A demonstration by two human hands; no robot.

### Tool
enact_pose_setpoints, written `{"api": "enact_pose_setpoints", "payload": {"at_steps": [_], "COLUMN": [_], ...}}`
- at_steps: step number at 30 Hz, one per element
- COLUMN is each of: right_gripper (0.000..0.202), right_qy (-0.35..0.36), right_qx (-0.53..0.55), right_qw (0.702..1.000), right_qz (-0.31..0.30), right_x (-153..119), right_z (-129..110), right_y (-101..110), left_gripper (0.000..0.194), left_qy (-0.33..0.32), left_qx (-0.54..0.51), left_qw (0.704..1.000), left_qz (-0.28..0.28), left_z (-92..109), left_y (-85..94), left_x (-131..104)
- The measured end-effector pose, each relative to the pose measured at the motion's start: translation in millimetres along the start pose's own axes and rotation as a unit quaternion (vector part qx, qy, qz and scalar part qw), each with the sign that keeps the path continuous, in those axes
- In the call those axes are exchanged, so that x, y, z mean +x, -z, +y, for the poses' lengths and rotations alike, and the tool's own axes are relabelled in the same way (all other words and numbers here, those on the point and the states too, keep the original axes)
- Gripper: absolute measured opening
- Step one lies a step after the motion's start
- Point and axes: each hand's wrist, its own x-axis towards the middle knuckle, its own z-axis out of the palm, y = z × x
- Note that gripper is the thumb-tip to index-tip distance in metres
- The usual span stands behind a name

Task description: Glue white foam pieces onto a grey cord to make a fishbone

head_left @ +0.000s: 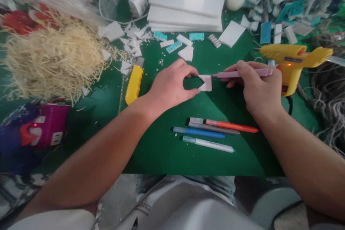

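Observation:
My left hand (175,84) pinches a small pale piece of board (207,83) with a V-shaped notch in its left side, thumb and forefinger at its two left corners. In my right hand (260,86) is a pink marker (242,73), its tip at or very near the piece's right edge; whether they touch I cannot tell. Below the hands lie an orange marker (231,125), a grey marker (215,128), a blue marker (199,132), a white marker with teal ends (208,144) and a loose pale cap (196,120).
A yellow utility knife (134,84) lies beside my left forearm. A yellow glue gun (289,61) with a lit red light stands beyond my right hand. White boards (185,7) are stacked at the back; straw (51,57) and a purple box (54,124) are on the left, twine (327,90) on the right.

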Motion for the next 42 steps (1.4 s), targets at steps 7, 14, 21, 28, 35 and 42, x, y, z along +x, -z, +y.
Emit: {"api": "enact_pose_setpoints", "payload": {"at_steps": [7,14,21,28,35,42], "right_gripper": [0.034,0.037,0.037,0.037,0.034,0.034], "right_qy": [0.008,0.002,0.001,-0.009,-0.002,-0.014], "right_qx": [0.002,-0.006,-0.004,-0.003,-0.003,0.005], "right_qw": [1.000,1.000,1.000,1.000,0.999,0.999], "right_qz": [-0.004,-0.011,-0.018,-0.019,-0.038,-0.033], "right_x": [0.3,-1.2,-2.4,-3.0,-2.5,0.2], "right_z": [2.3,-1.2,-2.0,-5.9,-2.6,-2.1], "right_y": [0.0,1.3,1.5,-0.4,3.4,2.5], "left_gripper": [0.034,0.041,0.036,0.038,0.039,0.039], "left_qy": [-0.004,0.003,-0.002,-0.003,-0.011,-0.007], "left_qx": [-0.004,0.004,0.002,-0.006,-0.003,0.005], "left_qw": [1.000,1.000,1.000,1.000,1.000,1.000], "left_qz": [0.005,-0.003,0.005,0.010,0.014,0.009], "left_z": [-1.6,0.5,-1.1,-3.1,-2.7,-1.8], "left_y": [-0.4,-0.4,-1.1,-2.3,-3.1,-2.6], "left_x": [-1.0,-0.3,-0.7,-0.9,-0.7,-0.2]}}
